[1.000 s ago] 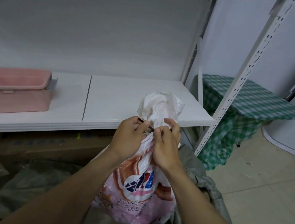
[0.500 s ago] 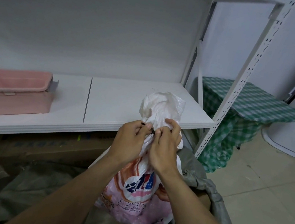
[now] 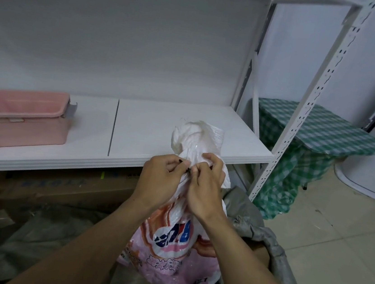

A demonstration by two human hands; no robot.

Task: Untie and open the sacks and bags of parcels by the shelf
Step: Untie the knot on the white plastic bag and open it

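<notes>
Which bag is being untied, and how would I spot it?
Find the white shelf; just before its front edge, the left hand and right hand pinch the neck of a bag. It is glossy pink and white with a blue logo, unlike the dull grey sacks around it.

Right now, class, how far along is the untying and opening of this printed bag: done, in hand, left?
Done: nothing opened yet; the printed plastic bag has its neck bunched shut. In hand: the left hand and right hand both pinch the black tie at that neck. Left: loosen the tie, spread the mouth, then check the grey sack beside it.
</notes>
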